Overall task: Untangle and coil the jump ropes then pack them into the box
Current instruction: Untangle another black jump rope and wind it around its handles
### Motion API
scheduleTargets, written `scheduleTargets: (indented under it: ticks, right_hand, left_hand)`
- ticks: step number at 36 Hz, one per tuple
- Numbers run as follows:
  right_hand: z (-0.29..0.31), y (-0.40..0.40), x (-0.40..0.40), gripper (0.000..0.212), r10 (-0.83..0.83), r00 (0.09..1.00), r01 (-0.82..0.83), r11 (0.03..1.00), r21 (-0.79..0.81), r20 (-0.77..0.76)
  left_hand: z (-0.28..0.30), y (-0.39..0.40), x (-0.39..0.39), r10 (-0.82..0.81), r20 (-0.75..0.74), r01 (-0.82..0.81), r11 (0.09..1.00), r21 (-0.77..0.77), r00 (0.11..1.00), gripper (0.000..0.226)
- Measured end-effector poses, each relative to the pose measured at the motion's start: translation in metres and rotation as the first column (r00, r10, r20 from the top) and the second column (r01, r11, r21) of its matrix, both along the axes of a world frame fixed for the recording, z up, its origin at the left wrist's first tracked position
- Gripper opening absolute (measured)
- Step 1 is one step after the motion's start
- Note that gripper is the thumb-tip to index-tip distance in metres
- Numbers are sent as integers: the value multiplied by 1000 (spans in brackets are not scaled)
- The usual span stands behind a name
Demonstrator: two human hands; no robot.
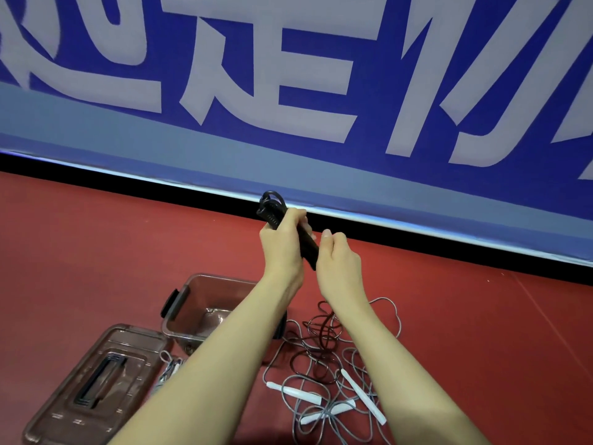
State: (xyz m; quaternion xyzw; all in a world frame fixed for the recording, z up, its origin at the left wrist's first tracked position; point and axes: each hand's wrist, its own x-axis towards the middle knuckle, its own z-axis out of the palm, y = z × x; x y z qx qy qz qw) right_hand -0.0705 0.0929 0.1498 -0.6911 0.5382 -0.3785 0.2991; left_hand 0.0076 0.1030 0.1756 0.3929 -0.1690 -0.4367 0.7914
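A blue banner (321, 91) fills the wall beyond the raised hands, carrying very large pale Chinese characters. All are cut off by the top edge, so only their lower parts show. None can be read with certainty; the one directly above the hands may be 定. No other writing, number or brand mark can be read.

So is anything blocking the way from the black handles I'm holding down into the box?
Nothing visible blocks it. The box stands open, its lid lying beside it. Only your left forearm crosses over the opening as you hold the black handles.
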Motion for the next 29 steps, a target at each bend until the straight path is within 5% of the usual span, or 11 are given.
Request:
scheduleTargets:
  ticks: [7,12,16,20,24,26,29]
  right_hand:
    - [3,-8,-4,50,-41,996,43,999,-19,77]
    - [5,-9,-8,50,-8,988,-10,993,116,155]
    - [0,-13,-3,48,-47,991,42,998,40,125]
    - [2,-16,-6,47,-95,994,95,995,-1,60]
    - [3,-19,-19,47,-127,991,125,990,-62,-41]
    - [3,-18,-24,46,-129,986,121,989,-82,-101]
    - [0,-19,-28,44,-129,979,111,987,-117,-157]
  left_hand:
    - [-2,0,-3,-251,-235,217,963,-161,939,30]
    - [-7,3,-2,-330,-345,267,939,-218,879,40]
    - [-8,2,-1,-364,-352,301,928,-221,862,40]
    - [-11,0,6,-234,-120,238,971,19,965,9]
    - [-21,1,15,-24,247,-22,983,183,969,68]
    - [-20,6,20,125,542,-210,973,97,831,70]
    - [-16,14,30,144,924,-149,984,-96,355,69]
